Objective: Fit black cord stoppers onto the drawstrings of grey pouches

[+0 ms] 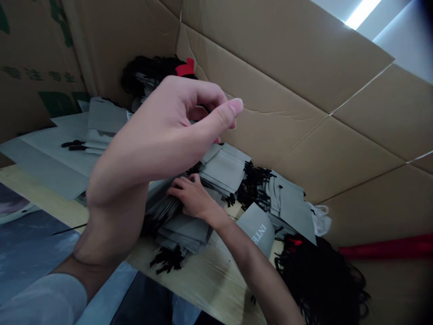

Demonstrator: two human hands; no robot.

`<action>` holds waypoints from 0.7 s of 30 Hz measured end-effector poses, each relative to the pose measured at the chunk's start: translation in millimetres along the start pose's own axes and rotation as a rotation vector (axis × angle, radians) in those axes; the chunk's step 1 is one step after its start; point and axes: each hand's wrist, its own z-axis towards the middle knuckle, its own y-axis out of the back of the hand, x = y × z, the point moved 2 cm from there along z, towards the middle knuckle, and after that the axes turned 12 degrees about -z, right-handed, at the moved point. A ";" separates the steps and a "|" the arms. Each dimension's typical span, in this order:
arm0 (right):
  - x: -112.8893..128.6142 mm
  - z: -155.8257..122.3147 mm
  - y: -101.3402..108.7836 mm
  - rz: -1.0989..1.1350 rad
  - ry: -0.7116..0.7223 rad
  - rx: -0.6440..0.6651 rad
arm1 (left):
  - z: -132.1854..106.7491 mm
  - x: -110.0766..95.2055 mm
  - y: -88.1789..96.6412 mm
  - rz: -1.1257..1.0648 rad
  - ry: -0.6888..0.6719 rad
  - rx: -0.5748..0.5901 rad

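The table (216,273) was bounded along its far edge by a cardboard wall (280,81). Grey sheets (43,153) were spread toward its left end; a dark heap (135,74) with a red band was seated against the cardboard. Along the far edge, further corded bags (225,169) were stacked. Toward the right end, a bundle of black cords (321,284) and a white plastic bag (321,221) were located.

A pile of grey bags (165,205) was positioned near the front edge. It was touched from above by the right hand (192,196), fingers bent and slightly spread; whether any bag was gripped could not be determined. The left hand (176,126) was raised, wrist sharply bent, fingers curled toward the thumb; its contents could not be determined. Part of the table was hidden behind it.
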 end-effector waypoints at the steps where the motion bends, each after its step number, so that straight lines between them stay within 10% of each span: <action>1: -0.4 -0.7 -0.6 0.002 -0.004 -0.004 | -0.1 0.2 0.0 0.000 0.004 -0.001; 21: 4.7 11.5 7.2 -0.057 0.009 0.130 | -0.4 -1.0 0.1 -0.007 0.004 0.001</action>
